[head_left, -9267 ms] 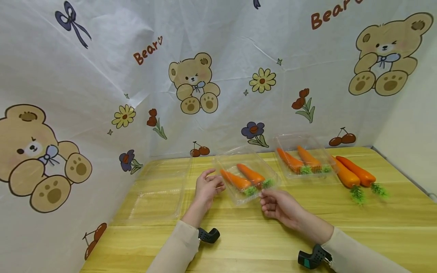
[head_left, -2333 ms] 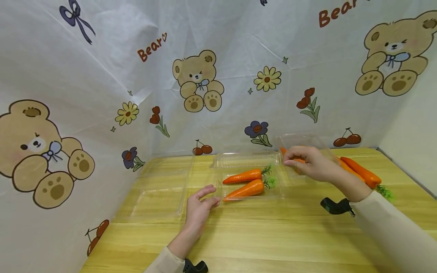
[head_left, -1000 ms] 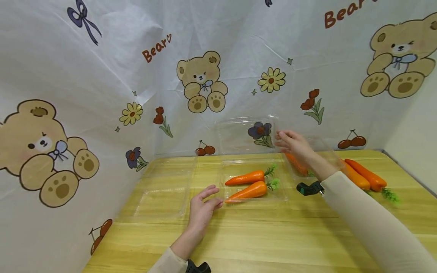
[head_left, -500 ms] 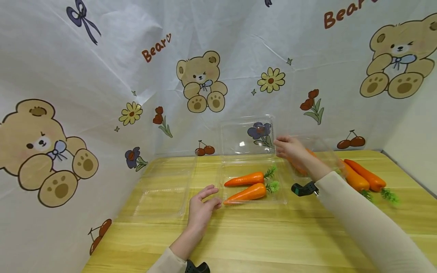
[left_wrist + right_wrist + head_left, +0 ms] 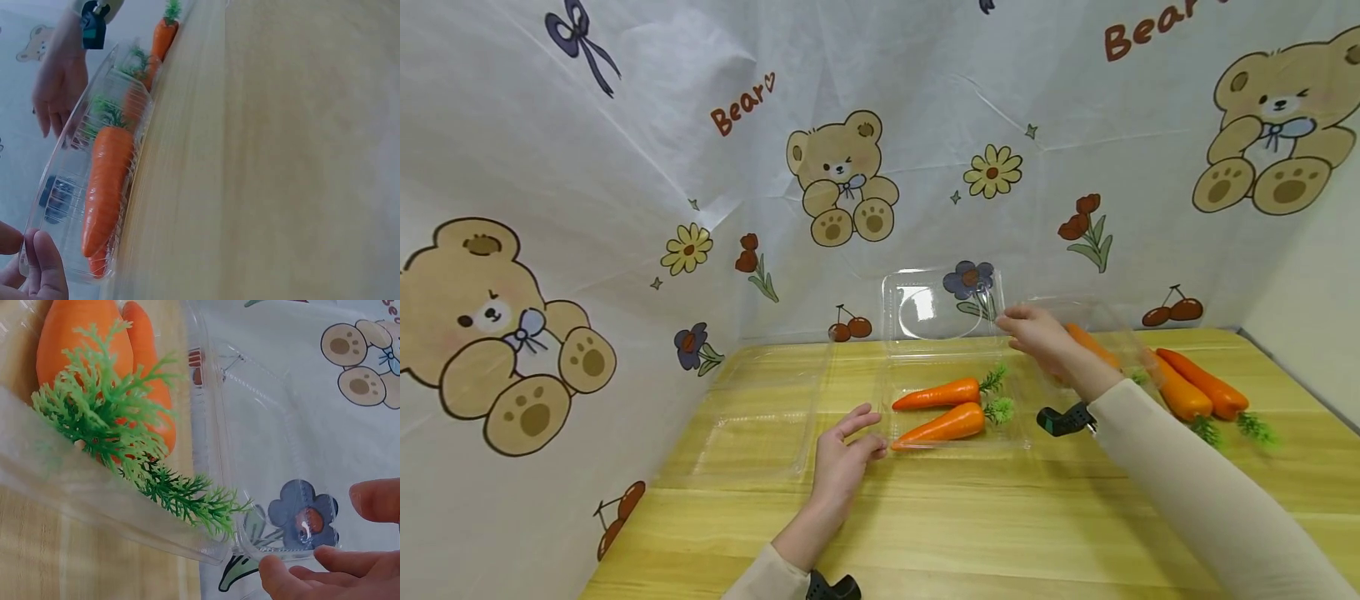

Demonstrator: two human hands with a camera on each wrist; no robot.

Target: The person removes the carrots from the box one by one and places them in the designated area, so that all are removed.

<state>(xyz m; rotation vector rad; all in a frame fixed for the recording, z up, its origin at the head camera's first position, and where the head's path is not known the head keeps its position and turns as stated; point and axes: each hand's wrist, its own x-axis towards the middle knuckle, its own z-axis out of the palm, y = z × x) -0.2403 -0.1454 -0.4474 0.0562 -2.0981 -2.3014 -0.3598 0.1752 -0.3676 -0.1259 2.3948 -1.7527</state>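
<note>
A clear plastic hinged box [image 5: 1021,423] lies on the table in front of me, its lid [image 5: 925,312] raised at the back. Inside are two orange toy carrots, a rear carrot [image 5: 938,393] and a front carrot [image 5: 942,425], green tops pointing right. My left hand [image 5: 841,458] pinches the box's near left rim between thumb and fingers, as the left wrist view shows. At the lid's right edge is my right hand [image 5: 1041,337]; in the right wrist view its fingertips [image 5: 275,569] touch that edge while the thumb [image 5: 375,497] stays apart.
Left of it stands another clear box [image 5: 756,417]. Behind my right hand is a third clear box [image 5: 1112,312] with carrots [image 5: 1092,346] in it. Two loose carrots [image 5: 1206,383] lie at the right. A bear-print cloth [image 5: 842,183] hangs close behind the table [image 5: 925,533].
The box with two carrots, earlier tilted between both hands, was set flat. Its lid rose with my right hand; over the last half second its top edge dropped slightly. My left hand stayed put.
</note>
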